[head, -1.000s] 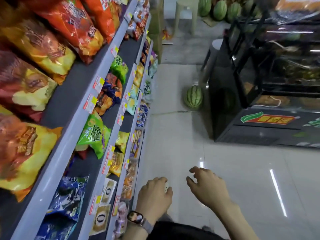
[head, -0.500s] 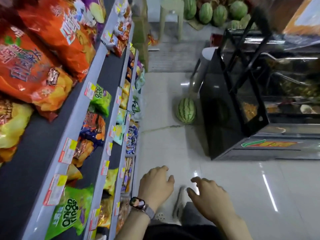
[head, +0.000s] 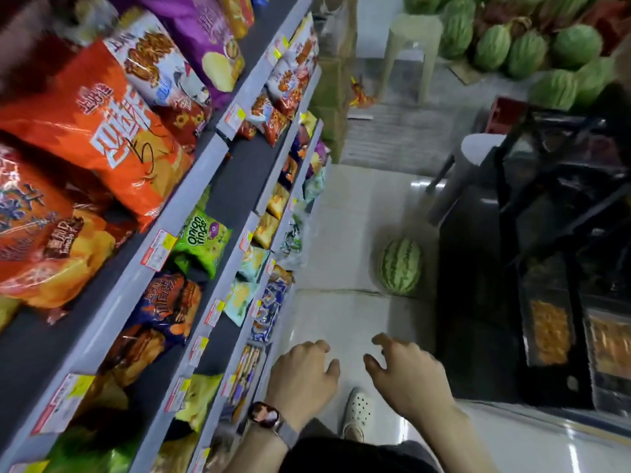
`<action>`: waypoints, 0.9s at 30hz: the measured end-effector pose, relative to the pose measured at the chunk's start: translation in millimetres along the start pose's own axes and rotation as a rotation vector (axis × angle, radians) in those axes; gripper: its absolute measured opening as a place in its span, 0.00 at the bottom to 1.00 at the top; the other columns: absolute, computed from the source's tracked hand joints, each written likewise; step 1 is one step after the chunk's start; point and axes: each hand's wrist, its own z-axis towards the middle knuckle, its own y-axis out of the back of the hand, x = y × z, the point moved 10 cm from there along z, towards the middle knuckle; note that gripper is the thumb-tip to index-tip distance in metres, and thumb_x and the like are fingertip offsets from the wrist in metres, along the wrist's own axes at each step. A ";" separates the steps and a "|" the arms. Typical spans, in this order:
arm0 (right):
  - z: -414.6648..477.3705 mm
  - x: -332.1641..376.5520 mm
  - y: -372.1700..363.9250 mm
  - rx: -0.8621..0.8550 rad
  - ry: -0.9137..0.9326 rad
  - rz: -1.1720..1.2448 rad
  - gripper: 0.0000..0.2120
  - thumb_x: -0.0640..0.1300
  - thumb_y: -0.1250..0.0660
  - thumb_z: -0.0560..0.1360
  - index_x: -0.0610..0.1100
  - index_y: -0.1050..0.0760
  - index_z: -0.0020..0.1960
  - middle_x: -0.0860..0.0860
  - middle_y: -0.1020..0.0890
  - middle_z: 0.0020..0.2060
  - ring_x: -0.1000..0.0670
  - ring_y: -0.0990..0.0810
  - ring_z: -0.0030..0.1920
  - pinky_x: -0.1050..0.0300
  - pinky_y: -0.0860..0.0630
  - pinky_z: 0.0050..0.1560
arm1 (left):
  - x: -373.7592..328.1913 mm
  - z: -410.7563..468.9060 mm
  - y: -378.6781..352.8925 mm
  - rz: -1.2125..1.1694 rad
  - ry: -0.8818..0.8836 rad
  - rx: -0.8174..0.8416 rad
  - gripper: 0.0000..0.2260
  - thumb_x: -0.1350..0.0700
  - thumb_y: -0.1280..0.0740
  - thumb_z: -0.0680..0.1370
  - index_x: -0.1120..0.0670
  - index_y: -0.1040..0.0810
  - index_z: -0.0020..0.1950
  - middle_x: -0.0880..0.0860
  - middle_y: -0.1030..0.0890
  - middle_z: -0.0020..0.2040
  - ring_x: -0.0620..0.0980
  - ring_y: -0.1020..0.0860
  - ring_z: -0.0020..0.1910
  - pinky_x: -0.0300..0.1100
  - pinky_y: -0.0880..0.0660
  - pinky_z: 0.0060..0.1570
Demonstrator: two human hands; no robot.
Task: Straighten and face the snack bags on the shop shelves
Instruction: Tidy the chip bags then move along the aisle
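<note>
Left hand, watch on wrist: fingers loosely curled, empty, just off the lowest front edge of the shelves. Right hand: likewise empty, farther out from the shelves over open floor. Watermelon on floor, well off the shelves. Orange snack bag on top shelf, print outward, long axis slanted to the edge; green onion-rings bag one shelf below, askew.

We see glossy foil snack bags on matt grey shelves, above shiny, smooth floor tiles.
</note>
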 end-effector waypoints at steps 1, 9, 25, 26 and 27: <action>12.3 3.6 5.6 0.006 0.022 -0.015 0.22 0.60 0.42 0.82 0.56 0.29 0.73 0.54 0.18 0.63 0.47 0.19 0.63 0.51 0.23 0.61 | 1.4 3.9 4.7 -0.010 0.025 -0.007 0.20 0.43 0.39 0.84 0.48 0.24 0.73 0.50 0.18 0.67 0.51 0.20 0.66 0.46 0.23 0.64; 94.2 68.5 30.1 0.054 0.230 -0.109 0.22 0.60 0.41 0.81 0.56 0.29 0.72 0.54 0.18 0.63 0.46 0.20 0.64 0.49 0.24 0.62 | 38.4 32.2 35.0 -0.150 0.216 -0.035 0.21 0.43 0.39 0.84 0.50 0.24 0.73 0.52 0.18 0.68 0.53 0.21 0.66 0.48 0.23 0.64; 65.2 281.8 64.5 0.063 0.952 -0.201 0.19 0.61 0.42 0.83 0.57 0.29 0.71 0.57 0.21 0.66 0.49 0.21 0.63 0.52 0.24 0.55 | 139.8 -52.1 139.2 -0.349 0.632 -0.520 0.14 0.42 0.41 0.83 0.50 0.24 0.53 0.51 0.17 0.53 0.56 0.18 0.55 0.49 0.21 0.52; 56.6 292.1 69.8 0.054 1.019 -0.199 0.20 0.61 0.43 0.83 0.57 0.29 0.72 0.57 0.22 0.67 0.50 0.21 0.64 0.52 0.24 0.56 | 140.6 -63.3 146.9 -0.351 0.676 -0.556 0.14 0.42 0.40 0.83 0.50 0.24 0.53 0.52 0.17 0.53 0.56 0.18 0.55 0.48 0.21 0.51; 47.2 302.0 75.1 0.051 1.084 -0.197 0.21 0.61 0.43 0.83 0.57 0.30 0.73 0.57 0.22 0.67 0.50 0.21 0.64 0.52 0.23 0.56 | 141.1 -76.5 153.7 -0.348 0.726 -0.593 0.14 0.42 0.40 0.83 0.50 0.22 0.55 0.52 0.17 0.53 0.56 0.18 0.55 0.47 0.22 0.50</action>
